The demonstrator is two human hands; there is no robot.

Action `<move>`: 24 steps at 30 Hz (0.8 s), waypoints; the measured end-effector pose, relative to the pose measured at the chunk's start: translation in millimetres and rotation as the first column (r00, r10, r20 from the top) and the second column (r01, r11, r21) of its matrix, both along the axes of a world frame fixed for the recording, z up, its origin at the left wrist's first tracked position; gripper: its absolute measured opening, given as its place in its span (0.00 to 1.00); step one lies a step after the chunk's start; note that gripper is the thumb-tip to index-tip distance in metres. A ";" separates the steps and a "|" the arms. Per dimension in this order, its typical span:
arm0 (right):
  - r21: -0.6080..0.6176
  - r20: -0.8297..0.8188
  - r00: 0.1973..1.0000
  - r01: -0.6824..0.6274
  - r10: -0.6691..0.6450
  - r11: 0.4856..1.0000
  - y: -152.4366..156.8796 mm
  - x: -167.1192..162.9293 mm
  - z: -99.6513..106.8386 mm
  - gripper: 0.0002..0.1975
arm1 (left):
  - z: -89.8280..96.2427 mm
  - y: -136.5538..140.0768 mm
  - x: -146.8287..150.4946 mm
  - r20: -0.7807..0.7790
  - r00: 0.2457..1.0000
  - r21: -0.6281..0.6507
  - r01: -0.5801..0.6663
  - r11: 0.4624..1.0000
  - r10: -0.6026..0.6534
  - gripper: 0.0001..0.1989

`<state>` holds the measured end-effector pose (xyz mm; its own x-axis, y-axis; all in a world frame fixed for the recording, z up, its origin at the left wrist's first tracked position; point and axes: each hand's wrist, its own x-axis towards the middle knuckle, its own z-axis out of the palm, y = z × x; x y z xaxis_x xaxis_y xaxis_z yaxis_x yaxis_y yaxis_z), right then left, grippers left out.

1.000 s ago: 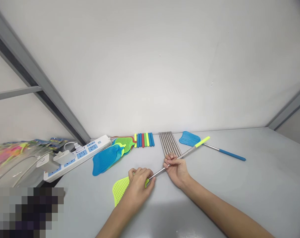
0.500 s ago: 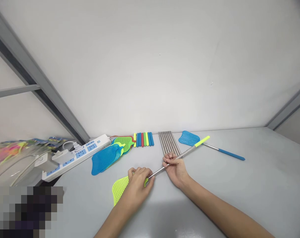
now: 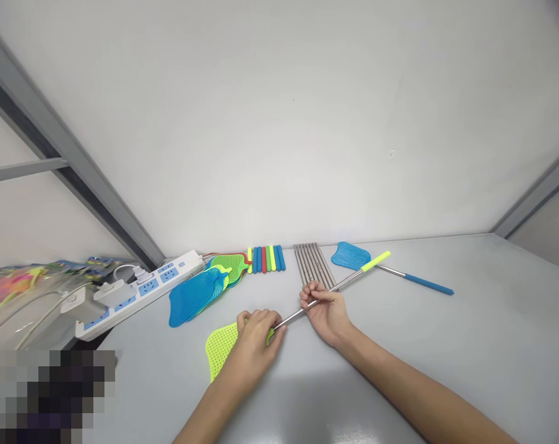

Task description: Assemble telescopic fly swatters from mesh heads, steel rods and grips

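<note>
A yellow-green fly swatter [image 3: 221, 349] with a metal rod and a yellow grip slants across the table before me. My left hand [image 3: 257, 336] is closed over the neck where its perforated head meets the rod, hiding part of the head. Farther up the rod, my right hand [image 3: 323, 311] is closed round the metal with its palm turned up. The grip end points to the far right and passes over a blue fly swatter [image 3: 351, 256] that lies on the table. Just beyond my right hand lies a row of metal rods [image 3: 314, 262].
Left of centre lie stacked swatter heads [image 3: 198, 296] in blue, green and red. Several coloured grips [image 3: 267, 259] line up near the wall. A power strip [image 3: 154, 290] with plugs and cables runs along the left edge, beside plastic-bagged goods [image 3: 24, 290].
The view has shifted slightly. Both hands keep the same hold on the yellow-green fly swatter, and the other things lie as before.
</note>
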<state>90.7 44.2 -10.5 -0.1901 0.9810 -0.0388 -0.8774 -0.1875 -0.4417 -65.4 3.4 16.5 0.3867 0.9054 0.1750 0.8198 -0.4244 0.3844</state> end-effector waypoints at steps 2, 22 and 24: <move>0.010 -0.001 1.000 -0.021 0.021 1.000 -1.0 0.2 1.8 0.05 | 0.5 0.1 -0.7 -0.005 1.000 0.005 -0.006 1.000 0.006 0.09; 0.035 0.018 0.996 -0.087 0.087 0.996 -2.3 0.1 3.0 0.08 | 2.5 0.5 -1.4 0.018 1.000 -0.004 0.009 1.000 -0.009 0.10; 0.034 0.019 0.996 -0.085 0.084 0.996 -2.1 -0.1 2.8 0.08 | 3.0 0.8 -1.7 0.029 0.999 -0.002 0.016 1.000 -0.016 0.10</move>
<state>90.6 42.1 -7.7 -0.2721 0.9622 -0.0087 -0.8513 -0.2449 -0.4641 -67.1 4.2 19.5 0.3964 0.8994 0.1843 0.8014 -0.4369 0.4085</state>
